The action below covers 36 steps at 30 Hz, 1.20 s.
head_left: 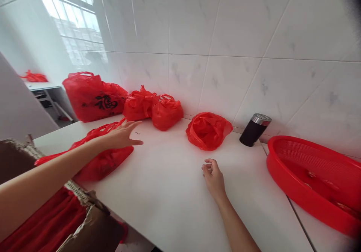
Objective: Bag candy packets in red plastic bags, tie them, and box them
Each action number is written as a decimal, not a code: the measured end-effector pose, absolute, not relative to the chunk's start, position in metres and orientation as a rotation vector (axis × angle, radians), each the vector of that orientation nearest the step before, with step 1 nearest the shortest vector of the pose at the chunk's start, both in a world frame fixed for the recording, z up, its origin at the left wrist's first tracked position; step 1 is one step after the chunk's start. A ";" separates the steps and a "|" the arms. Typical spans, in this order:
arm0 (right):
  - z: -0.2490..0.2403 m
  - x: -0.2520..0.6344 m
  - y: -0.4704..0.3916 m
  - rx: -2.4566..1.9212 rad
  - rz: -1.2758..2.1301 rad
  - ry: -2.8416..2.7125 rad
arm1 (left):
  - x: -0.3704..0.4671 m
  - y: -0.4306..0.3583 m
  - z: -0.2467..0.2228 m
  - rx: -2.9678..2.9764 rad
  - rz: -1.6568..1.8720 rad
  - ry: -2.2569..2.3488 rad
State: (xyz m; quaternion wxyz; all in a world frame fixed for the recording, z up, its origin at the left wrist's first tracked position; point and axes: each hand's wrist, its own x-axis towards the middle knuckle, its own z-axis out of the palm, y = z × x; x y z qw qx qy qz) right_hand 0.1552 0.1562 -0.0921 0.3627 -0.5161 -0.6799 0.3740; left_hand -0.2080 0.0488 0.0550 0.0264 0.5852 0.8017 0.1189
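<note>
My left hand (121, 135) is stretched out with its thumb and fingers spread apart, and nothing is in it. Under and beside it lies a flattened red plastic bag (104, 162); whether the hand touches it I cannot tell. My right hand (214, 177) is over the white tabletop (166, 192), its fingers loosely curled and no object showing in them. Just beyond that hand sits a crumpled red plastic bag (209, 132) with its mouth open. Two bunched red bags, one (167, 113) in front of the other (138, 103), stand against the wall.
A large red bag (94, 98) with black lettering stands at the back left. A black flask (254, 130) with a silver lid is near the wall, left of a red plastic basin (307, 192). At lower left, an open cardboard box (96, 229) holds red material.
</note>
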 end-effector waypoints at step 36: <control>0.061 0.250 0.222 -0.793 0.472 -1.173 | 0.001 0.260 0.049 2.221 1.048 2.302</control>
